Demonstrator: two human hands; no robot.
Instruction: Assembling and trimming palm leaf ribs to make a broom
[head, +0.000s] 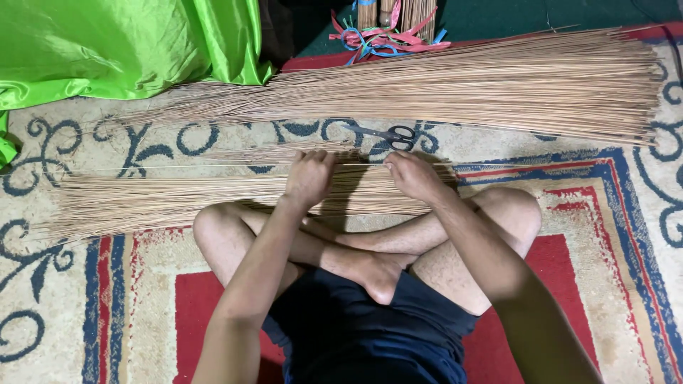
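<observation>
A person sits cross-legged on a patterned carpet, both hands resting on a flat spread of thin tan palm-leaf sticks that lies across the carpet just beyond the knees, running from about 9 o'clock to the middle of the view. The left hand is curled down over the sticks with knuckles up, fingers closed on a few of them as far as can be told, and the right hand sits just beside it at 3 o'clock of the left, fingertips pinched at what looks like a single thin stick drawn out toward 9 o'clock (the pinch itself is too small to read surely). A much larger pile of sticks lies beyond, at 12 to 2 o'clock, loose and fanned, its ends even at the far right. Between the two piles, at 12 o'clock of the hands, lie dark-handled scissors. Further off at 12 o'clock sits a tangle of red and blue plastic strips beside some upright bundles, and bright green cloth fills the 10 o'clock corner. Judged from this, the sorting is early: nothing in either pile is tied, and the big pile looks untouched.
</observation>
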